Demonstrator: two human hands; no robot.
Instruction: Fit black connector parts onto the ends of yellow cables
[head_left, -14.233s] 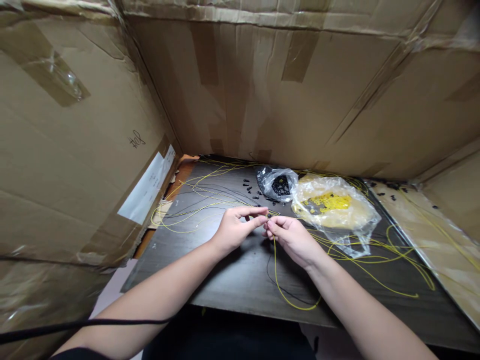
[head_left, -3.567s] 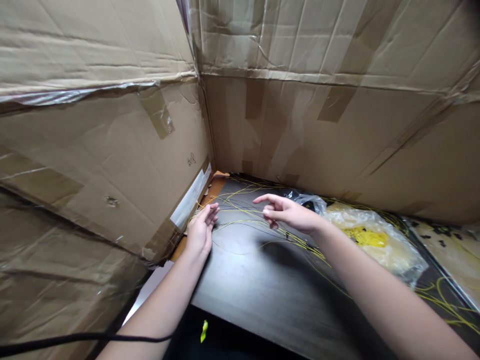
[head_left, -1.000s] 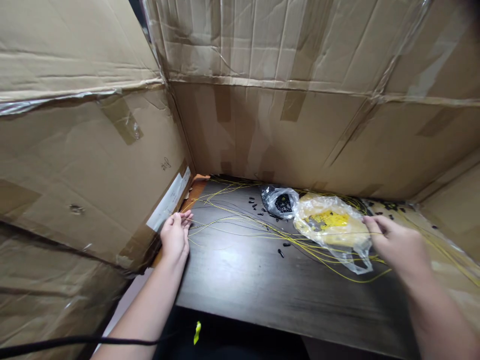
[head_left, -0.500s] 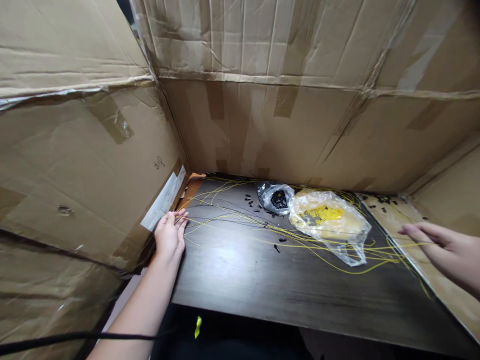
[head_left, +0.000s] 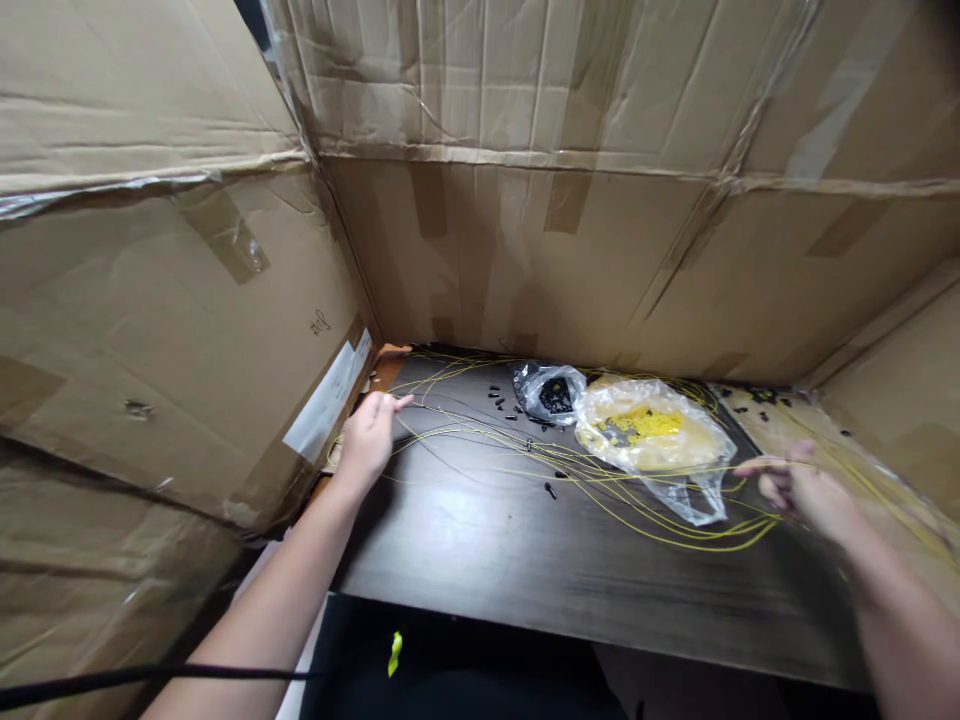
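Note:
At the table's left end my left hand is closed, thumb and finger pinching the ends of thin wires. My right hand, blurred by motion, is closed on a yellow wire at the right. Between the hands, a loose bundle of long yellow wires stretches across the tabletop, a few dark strands among them. The bundle passes in front of a clear plastic bag with small yellow pieces. Beyond it lies a smaller clear bag holding small black parts.
Several loose black parts lie on the dark table. Tall cardboard walls enclose the back and sides. A white paper label is on the left wall. More black bits lie at the back right. A black cable crosses the lower left.
My left hand has moved up and to the right, its fingers now closed in a pinch. My right hand has moved left along the yellow wires, which now curve more loosely.

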